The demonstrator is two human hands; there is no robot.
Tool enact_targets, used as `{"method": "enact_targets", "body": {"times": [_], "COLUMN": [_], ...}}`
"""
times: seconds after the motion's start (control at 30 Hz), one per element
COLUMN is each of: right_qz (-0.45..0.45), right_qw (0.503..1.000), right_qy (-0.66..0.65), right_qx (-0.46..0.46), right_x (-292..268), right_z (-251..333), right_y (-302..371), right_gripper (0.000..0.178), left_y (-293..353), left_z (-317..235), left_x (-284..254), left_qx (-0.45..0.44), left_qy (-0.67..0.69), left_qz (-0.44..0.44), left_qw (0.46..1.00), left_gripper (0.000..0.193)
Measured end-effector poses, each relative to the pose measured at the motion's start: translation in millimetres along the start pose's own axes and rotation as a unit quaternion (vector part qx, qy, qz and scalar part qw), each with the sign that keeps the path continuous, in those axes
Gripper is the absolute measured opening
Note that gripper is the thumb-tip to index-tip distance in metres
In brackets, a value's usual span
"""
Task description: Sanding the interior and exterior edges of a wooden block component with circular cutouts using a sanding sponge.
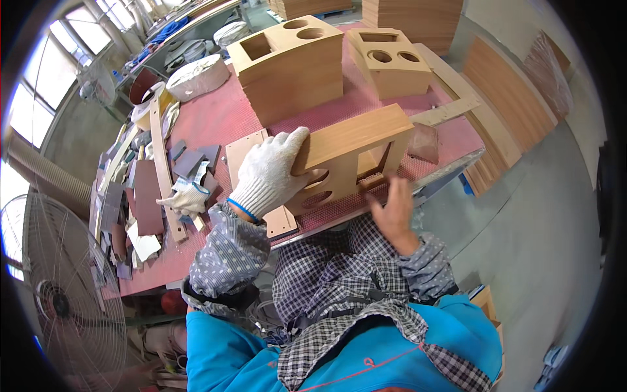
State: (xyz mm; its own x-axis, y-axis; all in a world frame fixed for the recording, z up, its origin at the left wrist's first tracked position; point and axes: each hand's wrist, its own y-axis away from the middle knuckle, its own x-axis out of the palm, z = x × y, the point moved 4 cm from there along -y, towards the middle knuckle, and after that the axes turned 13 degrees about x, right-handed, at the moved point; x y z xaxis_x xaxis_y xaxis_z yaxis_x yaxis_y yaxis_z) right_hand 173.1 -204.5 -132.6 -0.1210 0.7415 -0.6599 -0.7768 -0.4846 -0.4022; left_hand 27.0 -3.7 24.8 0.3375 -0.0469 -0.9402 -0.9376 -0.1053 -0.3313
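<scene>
On my head view, the wood-grain box [353, 140] stands at the near edge of the red worktable [206, 121], right in front of the person, with its holed face turned toward the lap. Two round holes show at the left part of that face and a rectangular opening at the right.

I see the gloved left hand [269, 173] clamped on the box's left end, fingers lying up along the upper corner; the box extends rightward from that palm. The bare right hand [393, 219] is low at the box's right part, just in front of the rectangular opening, fingers bent; it is blurred, so I cannot tell whether they close on anything or only touch the lower edge.

Behind the left hand and partly under the box lies a drilled board [244, 147]. A brown block [423, 144] sits just beside the box's right end. Farther back I have a bigger box [294, 81] and a narrower box [400, 81], each with two round holes and a rectangular opening facing up.

To the left, a wooden slat [160, 166], a loose glove [188, 198] and dark brown sheets [149, 196] lie on the tabletop.
</scene>
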Motion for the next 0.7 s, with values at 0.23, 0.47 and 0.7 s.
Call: {"method": "enact_targets", "body": {"times": [0.23,0.47,0.7], "right_qz": [0.020,0.099,0.095], "right_qw": [1.000,0.992,0.990], "right_qy": [-0.010,-0.051,-0.101], "right_qx": [0.006,0.063,0.019], "right_x": [26.1,39.3,36.7], "right_z": [-48.4,-60.0,-56.7], "right_y": [-57.5,-62.2,-67.8], "right_gripper": [0.107,0.090,0.079], "left_y": [-2.3,2.6,4.7], "left_z": [-0.4,-1.0,2.7], "left_x": [8.0,8.5,5.8], "left_qx": [0.010,-0.007,-0.036], "left_qy": [-0.053,-0.057,-0.079], "left_qz": [0.022,-0.033,-0.037], "left_qw": [0.998,0.998,0.996], "left_gripper": [0.073,0.077,0.071]}}
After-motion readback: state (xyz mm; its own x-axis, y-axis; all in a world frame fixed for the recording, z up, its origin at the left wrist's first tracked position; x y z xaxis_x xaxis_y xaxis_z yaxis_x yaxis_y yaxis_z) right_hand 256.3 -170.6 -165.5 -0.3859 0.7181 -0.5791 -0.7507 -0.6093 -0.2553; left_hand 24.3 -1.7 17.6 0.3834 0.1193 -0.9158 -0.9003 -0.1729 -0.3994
